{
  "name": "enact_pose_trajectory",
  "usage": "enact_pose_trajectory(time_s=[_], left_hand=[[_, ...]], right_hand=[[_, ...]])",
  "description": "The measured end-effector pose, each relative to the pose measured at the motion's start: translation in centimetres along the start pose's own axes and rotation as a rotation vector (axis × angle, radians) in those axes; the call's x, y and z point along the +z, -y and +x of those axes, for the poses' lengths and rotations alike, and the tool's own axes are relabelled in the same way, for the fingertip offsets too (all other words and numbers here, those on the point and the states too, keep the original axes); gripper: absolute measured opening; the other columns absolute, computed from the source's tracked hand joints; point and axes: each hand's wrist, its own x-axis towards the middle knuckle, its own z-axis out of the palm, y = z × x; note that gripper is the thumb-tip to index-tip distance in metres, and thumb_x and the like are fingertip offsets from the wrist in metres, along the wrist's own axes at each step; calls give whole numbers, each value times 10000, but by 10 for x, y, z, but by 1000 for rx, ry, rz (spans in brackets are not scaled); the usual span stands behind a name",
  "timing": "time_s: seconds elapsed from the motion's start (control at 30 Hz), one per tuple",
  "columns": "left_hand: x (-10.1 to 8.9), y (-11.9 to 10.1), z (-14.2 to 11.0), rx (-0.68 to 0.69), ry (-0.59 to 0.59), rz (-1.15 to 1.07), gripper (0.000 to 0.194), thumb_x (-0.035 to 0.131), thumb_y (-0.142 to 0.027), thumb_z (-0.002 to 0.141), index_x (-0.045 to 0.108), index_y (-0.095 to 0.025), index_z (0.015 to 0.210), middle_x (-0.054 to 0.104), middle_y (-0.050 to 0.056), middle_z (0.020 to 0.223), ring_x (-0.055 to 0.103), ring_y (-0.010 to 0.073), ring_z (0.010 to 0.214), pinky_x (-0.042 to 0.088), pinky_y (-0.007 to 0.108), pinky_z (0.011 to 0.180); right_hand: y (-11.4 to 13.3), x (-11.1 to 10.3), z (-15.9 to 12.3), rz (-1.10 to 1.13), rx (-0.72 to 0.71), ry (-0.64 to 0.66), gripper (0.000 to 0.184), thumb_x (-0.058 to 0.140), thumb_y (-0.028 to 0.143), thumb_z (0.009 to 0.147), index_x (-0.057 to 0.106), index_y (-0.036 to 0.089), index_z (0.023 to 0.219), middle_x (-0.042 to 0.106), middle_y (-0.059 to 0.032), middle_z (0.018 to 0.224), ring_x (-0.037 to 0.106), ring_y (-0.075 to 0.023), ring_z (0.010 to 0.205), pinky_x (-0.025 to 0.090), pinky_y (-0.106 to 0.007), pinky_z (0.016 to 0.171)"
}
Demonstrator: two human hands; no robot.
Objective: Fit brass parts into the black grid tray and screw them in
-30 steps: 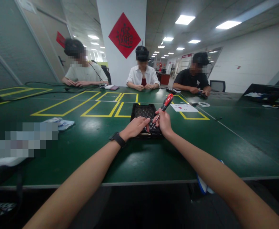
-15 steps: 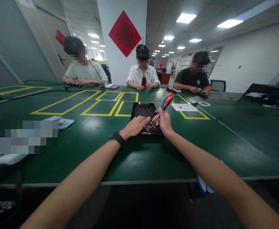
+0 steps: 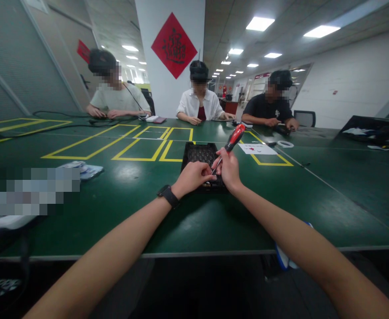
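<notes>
My right hand (image 3: 229, 170) is closed round the shaft end of a screwdriver (image 3: 235, 137). Its red and black handle slants up and to the right above the fist. The tip points down at my left hand (image 3: 194, 177), whose thumb and fingertips are pinched together there; whatever they hold is too small to make out. Beneath both hands lies an open black case (image 3: 201, 153) with a bumpy dark lining at its far side. My wrists and fingers cover much of its near part. A dark watch (image 3: 168, 196) is on my left wrist.
The green table (image 3: 121, 221) bears yellow tape outlines. A white paper sheet (image 3: 257, 149) and a roll of tape (image 3: 285, 144) lie to the right of the case. Small packets (image 3: 90, 171) lie to the left. Three people sit across the table, with cables near them.
My left hand has drawn its fingers from a flatter reach over the case into a pinch at the screwdriver tip. The middle person across the table has stretched an arm to the right.
</notes>
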Motion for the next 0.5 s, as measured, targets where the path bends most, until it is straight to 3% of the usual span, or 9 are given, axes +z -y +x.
enact_pose_trajectory(time_s=[0.13, 0.3, 0.5], left_hand=[[5, 6, 0, -34, 22, -77, 278, 602, -400, 750, 595, -131, 682, 550, -14, 594, 461, 99, 556, 312, 214, 537], [3, 6, 1, 23, 88, -129, 230, 519, -321, 811, 604, -133, 710, 563, -12, 615, 485, 101, 591, 338, 214, 576], [5, 5, 0, -66, 24, -209, 307, 622, -430, 723, 590, -138, 813, 605, 7, 702, 515, 112, 616, 383, 221, 590]], right_hand=[[4, 5, -8, 6, -20, 41, 378, 413, 556, 824, 460, 196, 930, 542, 69, 493, 375, -45, 311, 279, -161, 328], [1, 6, -11, 22, -21, 97, 366, 386, 535, 843, 467, 201, 968, 513, 75, 511, 374, -48, 345, 303, -155, 351], [-4, 6, -10, -6, -53, 30, 356, 393, 515, 847, 473, 202, 997, 470, 84, 493, 387, -53, 381, 331, -152, 403]])
